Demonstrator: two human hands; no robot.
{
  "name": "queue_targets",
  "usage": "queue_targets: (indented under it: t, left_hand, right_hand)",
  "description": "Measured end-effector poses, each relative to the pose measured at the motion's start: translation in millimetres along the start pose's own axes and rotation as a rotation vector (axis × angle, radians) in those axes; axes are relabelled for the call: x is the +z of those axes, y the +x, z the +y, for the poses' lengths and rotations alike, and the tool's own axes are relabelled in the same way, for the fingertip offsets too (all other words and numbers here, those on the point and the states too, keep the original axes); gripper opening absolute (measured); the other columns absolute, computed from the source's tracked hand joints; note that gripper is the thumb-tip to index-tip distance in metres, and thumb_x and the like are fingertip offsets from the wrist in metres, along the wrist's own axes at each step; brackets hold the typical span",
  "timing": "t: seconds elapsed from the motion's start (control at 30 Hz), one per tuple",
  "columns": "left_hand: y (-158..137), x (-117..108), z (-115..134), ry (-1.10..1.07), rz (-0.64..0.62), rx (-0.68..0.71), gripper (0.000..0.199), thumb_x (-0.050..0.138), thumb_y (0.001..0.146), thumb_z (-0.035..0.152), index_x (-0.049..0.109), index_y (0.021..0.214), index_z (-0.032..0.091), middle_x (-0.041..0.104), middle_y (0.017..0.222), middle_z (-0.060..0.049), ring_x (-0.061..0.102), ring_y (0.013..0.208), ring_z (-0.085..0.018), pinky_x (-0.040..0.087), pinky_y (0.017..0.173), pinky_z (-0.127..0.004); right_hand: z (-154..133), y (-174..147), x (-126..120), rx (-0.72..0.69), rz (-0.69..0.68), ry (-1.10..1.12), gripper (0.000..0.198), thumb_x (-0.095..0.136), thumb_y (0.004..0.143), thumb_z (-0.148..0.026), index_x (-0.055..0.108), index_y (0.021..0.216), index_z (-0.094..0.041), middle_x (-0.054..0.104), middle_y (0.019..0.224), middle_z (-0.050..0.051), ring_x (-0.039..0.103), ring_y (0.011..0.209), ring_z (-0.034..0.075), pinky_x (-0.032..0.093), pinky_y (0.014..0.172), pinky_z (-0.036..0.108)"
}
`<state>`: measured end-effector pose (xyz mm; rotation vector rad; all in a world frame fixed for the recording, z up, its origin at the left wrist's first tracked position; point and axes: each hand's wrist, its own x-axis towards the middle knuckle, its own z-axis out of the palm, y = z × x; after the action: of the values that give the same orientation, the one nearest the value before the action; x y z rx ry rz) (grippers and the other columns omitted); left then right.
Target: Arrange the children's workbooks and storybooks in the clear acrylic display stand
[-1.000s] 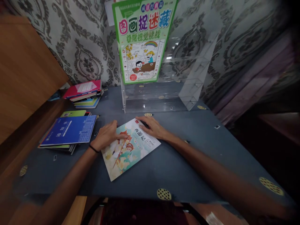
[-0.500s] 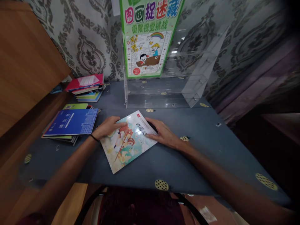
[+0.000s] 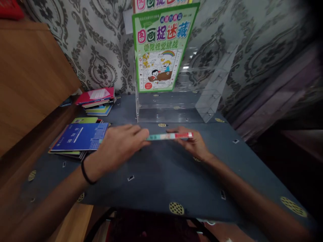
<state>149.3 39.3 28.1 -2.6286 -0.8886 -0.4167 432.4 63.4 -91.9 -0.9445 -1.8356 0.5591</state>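
Observation:
A thin paperback book [image 3: 164, 136] is held up over the table, its narrow coloured spine turned toward me. My left hand [image 3: 123, 139], with a black band at the wrist, is closed over the book's left part. On the other side, my right hand [image 3: 193, 143] grips the book near the red end of the spine. The covers are hidden at this angle. Behind the book stands a clear acrylic rack [image 3: 174, 114], with a green-bordered picture book [image 3: 161, 57] upright in its left part.
Left of my hands lies a stack of books topped by a blue one [image 3: 82, 136]. Farther back is another stack with a red cover on top [image 3: 94, 95]. A wooden panel [image 3: 32, 74] borders the left, and a patterned curtain [image 3: 101, 50] hangs behind the blue-grey tablecloth [image 3: 156, 178].
The book has been lifted off the table and turned from cover-up to spine toward me. Both hands have risen with it. The view has tilted slightly upward.

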Motion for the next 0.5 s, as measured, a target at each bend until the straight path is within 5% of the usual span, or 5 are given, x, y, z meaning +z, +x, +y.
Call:
queue_targets:
  t: [0.23, 0.5]
  left_hand:
    - [-57.4, 52.4, 54.6, -0.062, -0.119, 0.181, 0.007, 0.049, 0.097, 0.012, 0.053, 0.096, 0.018, 0.069, 0.112, -0.011, 0.067, 0.099, -0.022, 0.056, 0.076, -0.032]
    - [-72.6, 65.8, 72.3, -0.072, -0.108, 0.141, 0.025, 0.051, 0.094, 0.012, 0.057, 0.119, 0.013, 0.07, 0.118, -0.014, 0.066, 0.109, -0.026, 0.057, 0.083, -0.036]
  right_hand:
    - [11.6, -31.7, -0.3, -0.324, -0.191, -0.274, 0.026, 0.052, 0.098, -0.016, 0.071, 0.112, -0.024, 0.076, 0.111, 0.009, 0.07, 0.108, 0.024, 0.059, 0.088, 0.045]
    - [-16.7, -33.4, -6.8, -0.192, -0.53, -0.496, 0.046, 0.045, 0.092, -0.006, 0.067, 0.126, -0.027, 0.07, 0.128, 0.007, 0.064, 0.121, 0.024, 0.053, 0.099, 0.049]
